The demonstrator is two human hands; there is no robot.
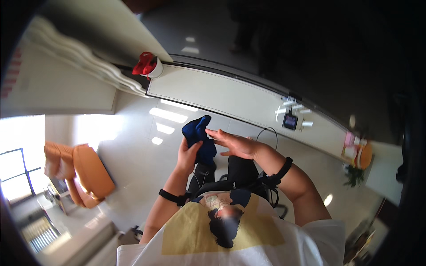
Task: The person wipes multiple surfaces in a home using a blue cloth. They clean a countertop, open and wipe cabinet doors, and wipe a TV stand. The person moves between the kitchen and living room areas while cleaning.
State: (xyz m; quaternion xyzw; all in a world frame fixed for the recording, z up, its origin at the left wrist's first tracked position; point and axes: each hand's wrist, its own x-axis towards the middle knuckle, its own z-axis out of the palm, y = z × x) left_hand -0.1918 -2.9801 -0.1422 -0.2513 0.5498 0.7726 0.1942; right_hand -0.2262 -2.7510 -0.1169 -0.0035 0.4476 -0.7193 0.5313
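A dark blue cloth [206, 151] is bunched in my left hand [189, 154], whose thumb lies over its near side; part of the cloth stands up above the fingers. Just to the right of it is my right hand [234, 143], fingers spread and pointing at the cloth. The fingertips are very near its edge; whether they touch it I cannot tell. Both forearms wear black straps.
A long white ledge [213, 86] runs ahead, below a dark glossy panel. It bears a white bucket [157, 69] with red cloth and a small device with a screen [290, 121]. An orange armchair [93, 171] stands at the left, a green plant [354, 176] at the right.
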